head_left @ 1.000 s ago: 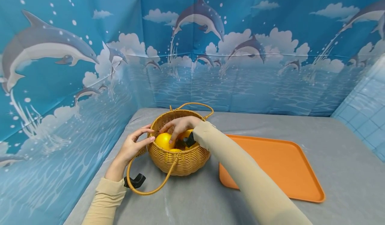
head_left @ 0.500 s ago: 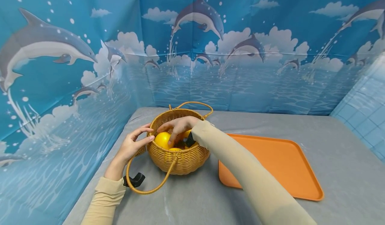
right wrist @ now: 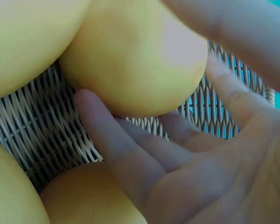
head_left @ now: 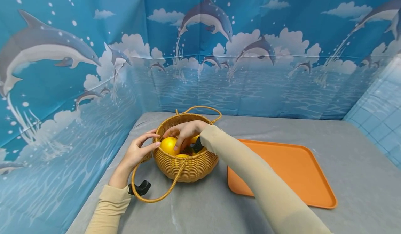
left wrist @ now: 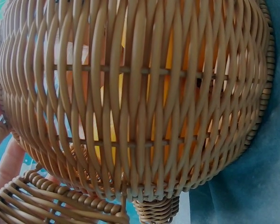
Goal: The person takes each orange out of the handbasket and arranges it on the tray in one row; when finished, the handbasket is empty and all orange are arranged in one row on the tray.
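Observation:
A round wicker basket [head_left: 188,168] stands on the grey cloth, holding several smooth, yellow round fruits. My left hand [head_left: 138,152] grips its left rim, thumb and fingers at the edge. Reaching in from the right, my right hand [head_left: 188,131] has its fingers bent around the leftmost yellow fruit [head_left: 169,145]. The right wrist view shows that fruit [right wrist: 135,60] between the digits of the right hand [right wrist: 191,172], with other yellow fruits [right wrist: 88,196] close by. Through the weave [left wrist: 135,93] in the left wrist view, yellow shows in strips.
One basket handle [head_left: 156,200] hangs down at the front left, and the other handle [head_left: 203,107] stands at the back. An orange tray [head_left: 288,168] lies to the right, partly under the right sleeve [head_left: 250,168]. A dolphin-printed curtain [head_left: 250,88] borders the table.
The right fingers have shifted slightly on the yellow fruit in the basket. My left hand keeps its place at the rim, and the view has moved a little.

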The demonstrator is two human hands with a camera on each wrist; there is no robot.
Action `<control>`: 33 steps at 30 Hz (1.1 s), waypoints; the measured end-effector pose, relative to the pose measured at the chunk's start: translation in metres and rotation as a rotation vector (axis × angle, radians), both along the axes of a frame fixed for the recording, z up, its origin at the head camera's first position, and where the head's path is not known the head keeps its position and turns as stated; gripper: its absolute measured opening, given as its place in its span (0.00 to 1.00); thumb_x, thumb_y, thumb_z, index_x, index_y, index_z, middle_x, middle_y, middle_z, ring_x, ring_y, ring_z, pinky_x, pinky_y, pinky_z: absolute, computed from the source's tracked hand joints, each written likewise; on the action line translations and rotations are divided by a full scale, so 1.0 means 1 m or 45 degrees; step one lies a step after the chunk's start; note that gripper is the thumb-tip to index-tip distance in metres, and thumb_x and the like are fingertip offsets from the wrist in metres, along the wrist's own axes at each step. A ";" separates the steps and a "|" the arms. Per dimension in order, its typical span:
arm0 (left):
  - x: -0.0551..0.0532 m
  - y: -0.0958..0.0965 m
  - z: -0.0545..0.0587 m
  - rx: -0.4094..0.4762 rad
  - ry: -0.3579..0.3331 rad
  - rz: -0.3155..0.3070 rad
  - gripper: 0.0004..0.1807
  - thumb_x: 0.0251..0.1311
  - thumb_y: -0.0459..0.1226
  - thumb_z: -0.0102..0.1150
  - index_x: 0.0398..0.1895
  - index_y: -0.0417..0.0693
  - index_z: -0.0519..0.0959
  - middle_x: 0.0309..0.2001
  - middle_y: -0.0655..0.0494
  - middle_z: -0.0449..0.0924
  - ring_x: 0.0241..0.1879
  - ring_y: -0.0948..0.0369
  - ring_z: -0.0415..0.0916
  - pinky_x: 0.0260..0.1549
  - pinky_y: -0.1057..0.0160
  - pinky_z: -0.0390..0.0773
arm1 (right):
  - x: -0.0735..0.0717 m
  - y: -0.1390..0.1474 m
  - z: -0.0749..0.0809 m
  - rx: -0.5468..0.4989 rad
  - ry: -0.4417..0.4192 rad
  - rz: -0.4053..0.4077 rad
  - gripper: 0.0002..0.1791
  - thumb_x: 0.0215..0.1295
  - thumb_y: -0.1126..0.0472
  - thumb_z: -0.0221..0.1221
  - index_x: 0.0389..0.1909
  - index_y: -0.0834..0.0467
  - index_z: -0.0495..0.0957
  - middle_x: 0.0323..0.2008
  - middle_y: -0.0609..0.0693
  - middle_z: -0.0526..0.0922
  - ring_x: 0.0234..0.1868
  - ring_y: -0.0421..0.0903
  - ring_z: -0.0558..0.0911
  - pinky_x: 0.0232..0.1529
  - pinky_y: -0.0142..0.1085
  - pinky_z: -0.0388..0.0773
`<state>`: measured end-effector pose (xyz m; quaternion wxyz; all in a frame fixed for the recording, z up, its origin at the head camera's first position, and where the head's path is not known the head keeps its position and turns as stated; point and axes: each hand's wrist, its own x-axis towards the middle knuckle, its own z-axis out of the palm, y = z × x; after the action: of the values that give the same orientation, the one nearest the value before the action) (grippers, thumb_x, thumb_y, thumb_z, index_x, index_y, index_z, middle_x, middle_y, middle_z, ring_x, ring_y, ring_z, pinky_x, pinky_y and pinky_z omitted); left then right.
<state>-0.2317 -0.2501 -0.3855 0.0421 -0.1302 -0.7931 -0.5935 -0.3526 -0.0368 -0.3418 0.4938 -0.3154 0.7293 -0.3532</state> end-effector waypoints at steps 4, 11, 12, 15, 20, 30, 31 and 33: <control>-0.001 -0.001 -0.001 -0.006 0.001 0.001 0.22 0.61 0.41 0.61 0.54 0.37 0.75 0.68 0.51 0.61 0.71 0.49 0.44 0.62 0.34 0.43 | -0.001 0.000 0.001 -0.004 0.091 0.019 0.43 0.56 0.68 0.64 0.71 0.48 0.56 0.67 0.54 0.59 0.62 0.49 0.67 0.57 0.43 0.70; -0.001 -0.002 -0.001 -0.017 0.014 0.002 0.21 0.61 0.40 0.60 0.54 0.37 0.75 0.68 0.51 0.61 0.71 0.49 0.43 0.62 0.34 0.41 | -0.002 0.000 0.002 -0.090 0.133 0.066 0.42 0.56 0.71 0.62 0.71 0.53 0.56 0.67 0.52 0.62 0.66 0.47 0.64 0.58 0.40 0.69; -0.001 -0.002 -0.001 -0.019 0.017 0.000 0.21 0.61 0.40 0.60 0.54 0.38 0.75 0.68 0.51 0.61 0.71 0.48 0.43 0.62 0.34 0.42 | -0.002 0.000 0.002 -0.084 0.134 0.073 0.41 0.56 0.72 0.62 0.70 0.53 0.58 0.67 0.52 0.62 0.66 0.47 0.64 0.58 0.39 0.69; -0.001 -0.002 -0.001 -0.013 0.017 -0.002 0.20 0.61 0.40 0.60 0.53 0.39 0.75 0.68 0.50 0.61 0.71 0.48 0.43 0.62 0.34 0.42 | -0.002 0.001 0.002 -0.055 0.148 0.089 0.39 0.56 0.71 0.63 0.68 0.50 0.61 0.65 0.49 0.64 0.64 0.46 0.65 0.56 0.37 0.70; -0.001 0.000 0.000 -0.003 0.014 -0.008 0.21 0.61 0.40 0.60 0.54 0.38 0.75 0.68 0.50 0.60 0.71 0.48 0.43 0.62 0.34 0.43 | -0.002 0.003 0.003 -0.025 0.152 0.113 0.38 0.55 0.69 0.64 0.67 0.48 0.63 0.62 0.48 0.64 0.57 0.47 0.69 0.52 0.38 0.73; -0.001 0.000 0.000 0.007 0.017 -0.010 0.22 0.61 0.40 0.61 0.54 0.36 0.74 0.68 0.50 0.61 0.70 0.49 0.45 0.62 0.35 0.46 | -0.002 0.002 0.001 0.037 0.069 0.085 0.39 0.53 0.67 0.66 0.65 0.49 0.61 0.61 0.53 0.65 0.56 0.48 0.71 0.59 0.45 0.68; -0.001 0.000 0.000 0.005 0.017 -0.010 0.22 0.61 0.40 0.61 0.54 0.36 0.74 0.68 0.50 0.61 0.70 0.49 0.45 0.62 0.35 0.46 | -0.001 0.002 0.001 0.035 0.058 0.081 0.39 0.53 0.68 0.66 0.65 0.49 0.61 0.60 0.53 0.65 0.56 0.48 0.71 0.59 0.47 0.67; -0.001 0.000 -0.001 0.003 0.017 -0.012 0.22 0.61 0.40 0.61 0.54 0.36 0.74 0.68 0.50 0.61 0.70 0.49 0.44 0.62 0.35 0.45 | -0.001 0.003 0.001 0.034 0.057 0.080 0.39 0.53 0.67 0.67 0.65 0.48 0.60 0.58 0.53 0.66 0.55 0.49 0.71 0.60 0.48 0.66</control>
<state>-0.2331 -0.2502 -0.3862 0.0448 -0.1377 -0.7914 -0.5939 -0.3539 -0.0342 -0.3404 0.4925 -0.3393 0.7345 -0.3206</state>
